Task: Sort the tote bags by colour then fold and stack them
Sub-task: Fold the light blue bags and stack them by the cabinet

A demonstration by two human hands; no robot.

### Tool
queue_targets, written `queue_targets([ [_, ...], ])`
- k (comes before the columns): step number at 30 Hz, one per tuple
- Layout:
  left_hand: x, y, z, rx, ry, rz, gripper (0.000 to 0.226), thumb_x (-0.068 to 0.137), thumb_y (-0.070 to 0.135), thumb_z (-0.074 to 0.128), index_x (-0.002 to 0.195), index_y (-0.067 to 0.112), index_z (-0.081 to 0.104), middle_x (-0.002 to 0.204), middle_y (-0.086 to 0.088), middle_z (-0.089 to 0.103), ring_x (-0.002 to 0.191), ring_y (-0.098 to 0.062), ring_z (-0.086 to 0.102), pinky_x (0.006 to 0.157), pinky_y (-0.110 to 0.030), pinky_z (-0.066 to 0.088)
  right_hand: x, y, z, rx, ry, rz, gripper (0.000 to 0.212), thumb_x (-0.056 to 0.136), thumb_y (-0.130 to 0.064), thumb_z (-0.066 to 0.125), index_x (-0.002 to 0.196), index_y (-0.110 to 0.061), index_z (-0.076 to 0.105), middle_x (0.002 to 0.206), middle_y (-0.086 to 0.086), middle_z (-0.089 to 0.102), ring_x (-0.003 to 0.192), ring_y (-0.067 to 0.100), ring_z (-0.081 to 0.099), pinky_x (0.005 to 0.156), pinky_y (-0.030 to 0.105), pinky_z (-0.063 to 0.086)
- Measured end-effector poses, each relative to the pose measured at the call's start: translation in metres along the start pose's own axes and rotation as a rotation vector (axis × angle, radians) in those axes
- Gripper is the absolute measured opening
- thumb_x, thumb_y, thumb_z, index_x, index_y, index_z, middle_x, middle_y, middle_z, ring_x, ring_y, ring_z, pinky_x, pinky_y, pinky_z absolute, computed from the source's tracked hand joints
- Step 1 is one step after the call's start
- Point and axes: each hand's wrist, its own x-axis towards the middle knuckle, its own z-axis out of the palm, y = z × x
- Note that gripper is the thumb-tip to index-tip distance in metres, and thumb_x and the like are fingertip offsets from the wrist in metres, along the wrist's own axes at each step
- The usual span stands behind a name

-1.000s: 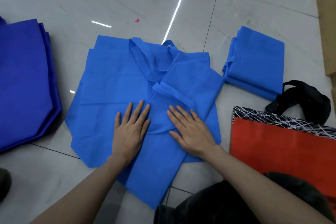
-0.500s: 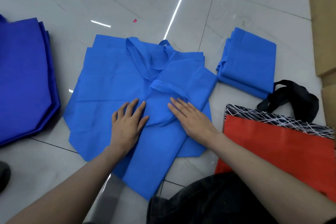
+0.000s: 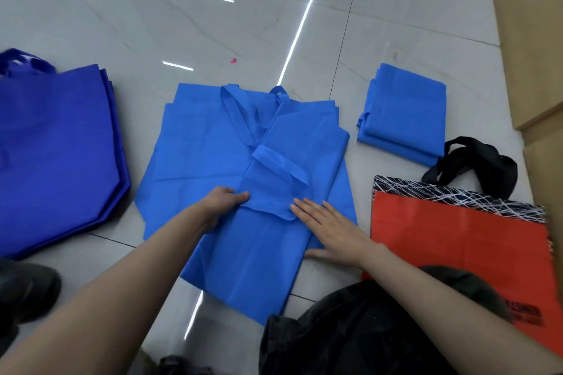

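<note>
tiled floor; left hand — flat before — now gripping blue bag

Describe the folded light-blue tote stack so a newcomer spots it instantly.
Find the wide light-blue fabric tote bag spread out centre-frame. Right of it, beyond the glossy red bag with black handles, lies the small folded light-blue fabric stack. It alone is a compact neat rectangle; the dark-blue pile at far left is unfolded.
</note>
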Motion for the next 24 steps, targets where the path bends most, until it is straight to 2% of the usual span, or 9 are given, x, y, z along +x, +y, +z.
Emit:
queue_targets([
  [5,-0.006,0.0,-0.006,-0.1,-0.13,-0.163,0.025,0.097,0.026,0.051,0.11,0.006,0.057,0.096,-0.013,0.065,0.08,-0.026,0.061,0.067,-0.037,0.051,0.003,0.002,0.002,0.223,0.06,0.038,0.056,0.096,-0.017,0.046,0.148,-0.025,0.027,0.155,-0.007,0.02,0.141,0.008,0.012,0.115,0.034,0.004],
  [7,-0.001,-0.004,-0.012,-0.128,-0.086,-0.031,0.021,0.1,0.018,0.044,0.115,0.01,0.056,0.093,-0.011,0.063,0.081,-0.024,0.061,0.069,-0.036,0.054,0.005,0.005,-0.001,0.437,0.148,0.134,0.049,0.096,-0.006,0.039,0.143,-0.02,0.038,0.149,-0.009,0.03,0.139,0.007,0.02,0.115,0.033,0.01],
  [10,0.001,-0.011,-0.031,0.002,-0.207,0.416,0.045,0.093,0.013,0.051,0.137,0.012,0.043,0.112,0.004,0.063,0.112,-0.016,0.057,0.092,-0.028,0.048,0.006,0.006,-0.004,0.653,0.289,0.3,0.049,0.095,0.005,0.035,0.137,-0.018,0.045,0.138,-0.016,0.036,0.134,0.002,0.028,0.116,0.021,0.009],
  [13,-0.001,-0.011,-0.034,0.222,-0.3,0.512,0.073,0.068,0.051,0.067,0.134,0.025,0.048,0.137,0.009,0.046,0.123,0.0,0.046,0.092,-0.006,0.036,0.007,0.004,-0.005,0.709,0.281,0.352,0.05,0.095,0.008,0.036,0.136,-0.019,0.046,0.136,-0.017,0.037,0.132,-0.002,0.028,0.11,0.005,0.004],
  [15,0.005,-0.006,-0.03,0.404,-0.247,0.538,0.057,0.061,0.06,0.057,0.117,0.055,0.054,0.145,0.0,0.032,0.132,-0.005,0.033,0.094,-0.002,0.026,0.009,0.004,-0.006,0.698,0.282,0.36,0.051,0.093,0.007,0.042,0.137,-0.019,0.046,0.136,-0.017,0.038,0.132,-0.002,0.029,0.11,0.006,0.004],
  [16,0.006,-0.003,-0.025,0.411,-0.209,0.55,0.046,0.061,0.056,0.055,0.107,0.061,0.056,0.142,-0.004,0.035,0.129,-0.003,0.035,0.094,-0.003,0.027,0.009,0.004,-0.006,0.692,0.287,0.359,0.05,0.092,0.005,0.046,0.136,-0.018,0.047,0.136,-0.016,0.041,0.132,0.0,0.033,0.111,0.009,0.005],
  [18,0.005,0.001,-0.012,0.193,-0.137,0.609,0.035,0.072,0.031,0.063,0.105,0.039,0.059,0.113,0.0,0.058,0.098,0.013,0.053,0.082,-0.006,0.041,0.009,-0.001,-0.011,0.751,0.329,0.401,0.036,0.093,-0.009,0.055,0.129,-0.017,0.055,0.126,-0.012,0.054,0.122,0.005,0.048,0.11,0.018,0.02],
  [20,0.006,0.002,0.003,-0.031,-0.046,0.564,0.019,0.08,0.016,0.072,0.095,0.017,0.06,0.084,0.008,0.066,0.072,0.01,0.06,0.066,-0.015,0.048,0.014,-0.012,-0.017,0.882,0.459,0.563,0.008,0.094,-0.024,0.056,0.095,-0.02,0.063,0.092,-0.005,0.063,0.088,0.012,0.056,0.085,0.03,0.041],
  [24,0.018,0.009,0.028,-0.245,0.18,0.444,0.027,0.078,0.029,0.075,0.073,0.011,0.057,0.076,-0.002,0.061,0.073,-0.016,0.057,0.063,-0.03,0.047,0.034,-0.026,-0.018,0.948,0.744,0.9,0.044,0.096,-0.034,0.051,0.059,-0.012,0.041,0.058,0.011,0.051,0.059,0.02,0.04,0.06,0.039,0.031],
])
